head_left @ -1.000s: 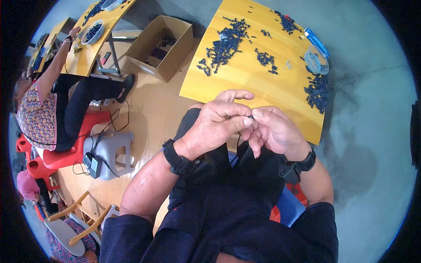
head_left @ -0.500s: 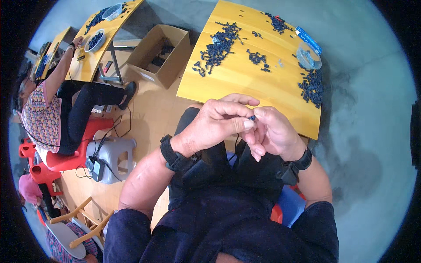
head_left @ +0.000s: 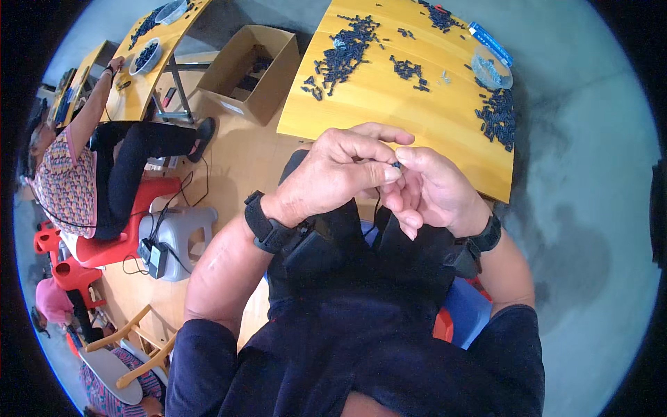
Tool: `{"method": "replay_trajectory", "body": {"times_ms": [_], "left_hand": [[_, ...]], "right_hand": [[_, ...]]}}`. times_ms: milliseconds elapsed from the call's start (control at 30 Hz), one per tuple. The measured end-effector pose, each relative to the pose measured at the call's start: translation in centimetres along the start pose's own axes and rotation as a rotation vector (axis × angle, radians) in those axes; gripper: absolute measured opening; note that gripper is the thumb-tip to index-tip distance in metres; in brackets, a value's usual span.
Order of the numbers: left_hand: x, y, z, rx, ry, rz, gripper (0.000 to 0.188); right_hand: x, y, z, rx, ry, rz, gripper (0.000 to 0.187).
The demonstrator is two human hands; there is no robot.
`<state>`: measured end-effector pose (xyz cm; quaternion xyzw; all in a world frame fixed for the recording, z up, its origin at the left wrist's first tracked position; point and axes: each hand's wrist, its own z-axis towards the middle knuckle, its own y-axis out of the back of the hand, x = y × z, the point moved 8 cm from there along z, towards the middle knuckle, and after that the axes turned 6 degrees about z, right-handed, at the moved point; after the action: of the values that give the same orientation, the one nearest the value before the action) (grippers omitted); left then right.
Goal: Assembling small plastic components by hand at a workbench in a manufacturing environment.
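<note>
Above my lap, both hands meet fingertip to fingertip at the near edge of the yellow table [head_left: 389, 115]. Between them a small black part [head_left: 397, 165] shows, mostly hidden by the fingers. My left hand [head_left: 339, 170] pinches it with thumb and forefinger. My right hand [head_left: 445, 187] closes on it from the other side, its lower fingers curled loosely. On the table lie small black pieces: a large pile [head_left: 345, 59] at the left, a smaller cluster [head_left: 407, 71] in the middle and another pile [head_left: 497, 118] along the right edge.
A clear plastic tub [head_left: 490, 73] and a blue box [head_left: 490, 43] stand at the table's right edge. An open cardboard box [head_left: 240, 97] sits on the floor to the left. Beyond it a seated person [head_left: 66, 181] works at another table, beside a grey stool [head_left: 182, 240] with cables.
My hands sit slightly higher in the picture, and the table has shifted upward too. The fingers keep nearly the same pinch on the small part.
</note>
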<state>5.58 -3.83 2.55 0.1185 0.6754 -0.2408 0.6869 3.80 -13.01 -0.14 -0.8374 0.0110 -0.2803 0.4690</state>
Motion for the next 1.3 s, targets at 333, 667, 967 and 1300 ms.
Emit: {"method": "replay_trajectory", "body": {"times_ms": [333, 667, 967, 1300], "left_hand": [[-1.0, -1.1, -0.2, 0.012, -0.042, -0.066, 0.011], [-0.6, -1.5, -0.4, 0.029, -0.03, -0.097, 0.011], [-1.0, -2.2, -0.5, 0.071, -0.024, -0.15, 0.014], [-2.3, -1.9, -0.4, 0.202, -0.062, -0.139, 0.012]], "right_hand": [[-0.4, -1.3, -0.8, 0.146, -0.03, 0.044, 0.056], [-1.5, -1.2, -1.1, 0.154, -0.135, 0.14, 0.061], [-1.1, -2.2, -1.3, 0.154, -0.107, -0.011, 0.054], [-0.6, -3.3, -1.4, 0.079, -0.024, -0.256, 0.047]]}}
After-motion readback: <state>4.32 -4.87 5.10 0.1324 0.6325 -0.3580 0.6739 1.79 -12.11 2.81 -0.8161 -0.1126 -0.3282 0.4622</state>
